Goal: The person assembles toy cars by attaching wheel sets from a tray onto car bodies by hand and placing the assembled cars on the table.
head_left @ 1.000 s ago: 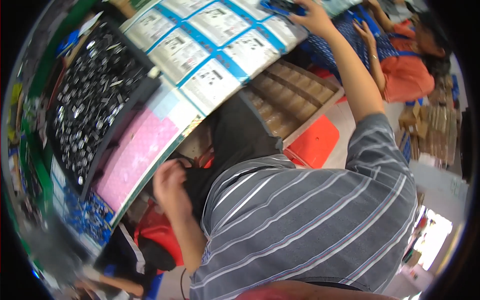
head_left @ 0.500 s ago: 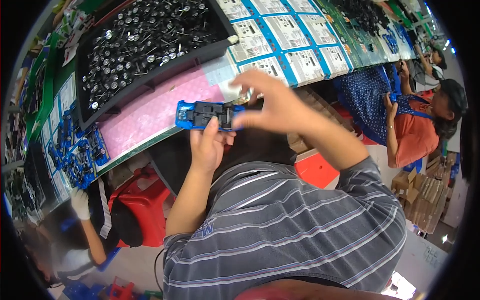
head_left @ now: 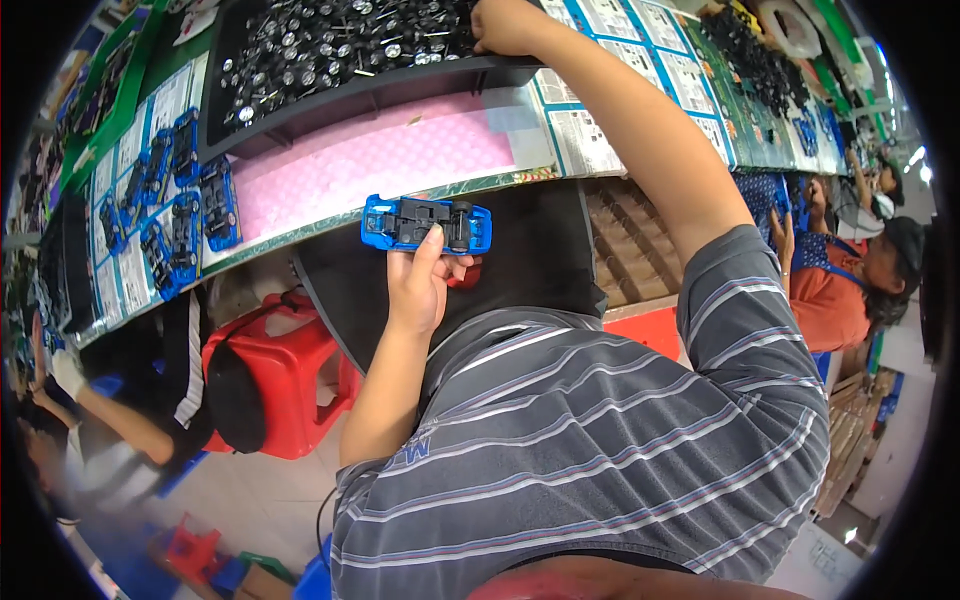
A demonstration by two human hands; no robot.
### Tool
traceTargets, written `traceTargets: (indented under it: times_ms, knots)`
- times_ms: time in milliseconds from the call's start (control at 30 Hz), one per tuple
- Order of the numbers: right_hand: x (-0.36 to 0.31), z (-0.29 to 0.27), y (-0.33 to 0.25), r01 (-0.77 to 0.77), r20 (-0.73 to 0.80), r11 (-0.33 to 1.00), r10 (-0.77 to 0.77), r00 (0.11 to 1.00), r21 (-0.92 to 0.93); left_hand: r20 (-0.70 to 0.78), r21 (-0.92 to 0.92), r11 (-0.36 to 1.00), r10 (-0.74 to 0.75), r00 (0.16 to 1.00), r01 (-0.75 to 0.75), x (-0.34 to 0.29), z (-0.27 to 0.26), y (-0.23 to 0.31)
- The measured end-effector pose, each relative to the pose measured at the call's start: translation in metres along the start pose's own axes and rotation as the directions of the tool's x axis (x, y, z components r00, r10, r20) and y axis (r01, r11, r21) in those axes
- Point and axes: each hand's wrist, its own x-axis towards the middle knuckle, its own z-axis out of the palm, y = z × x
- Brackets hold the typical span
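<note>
Our right hand [head_left: 508, 27] has moved from beside the blue toy car [head_left: 405, 220] to the right end of a black tray [head_left: 350, 100] of wheels [head_left: 330, 48], where we cannot tell whether its grip holds anything. Our left hand's [head_left: 414, 290] grip is closed on the car, underside up, just in front of the counter [head_left: 300, 235], thumb pressed over its underside. We judge the shell light, stiff, slightly slippery plastic, best held by its long sides, sparing the small fittings underneath.
</note>
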Motion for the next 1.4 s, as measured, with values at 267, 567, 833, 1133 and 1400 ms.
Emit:
traceTargets:
  times_ms: [267,567,833,1133,1400]
  knots:
    - [0.016,0.025,0.005,0.041,-0.080,0.998,-0.045,0.996,-0.051,0.001,-0.001,0.998,-0.063,0.998,0.063,0.010,-0.015,-0.005]
    - [0.015,0.026,0.013,-0.105,-0.137,0.988,0.088,0.987,-0.116,0.044,-0.031,0.996,-0.077,0.996,0.078,0.012,-0.005,-0.005]
    - [-0.117,-0.038,-0.057,0.013,-0.307,0.858,0.169,0.937,0.514,0.018,0.020,1.000,-0.017,1.000,0.016,0.005,-0.019,0.004]
    - [-0.188,0.011,-0.154,0.277,-0.343,0.674,-0.037,0.938,0.685,0.182,0.297,0.955,-0.076,0.980,0.019,0.016,-0.027,-0.015]
    - [-0.181,0.018,-0.156,0.241,-0.252,0.672,-0.083,0.964,0.700,0.132,0.308,0.951,-0.018,0.991,-0.023,0.016,-0.031,-0.017]
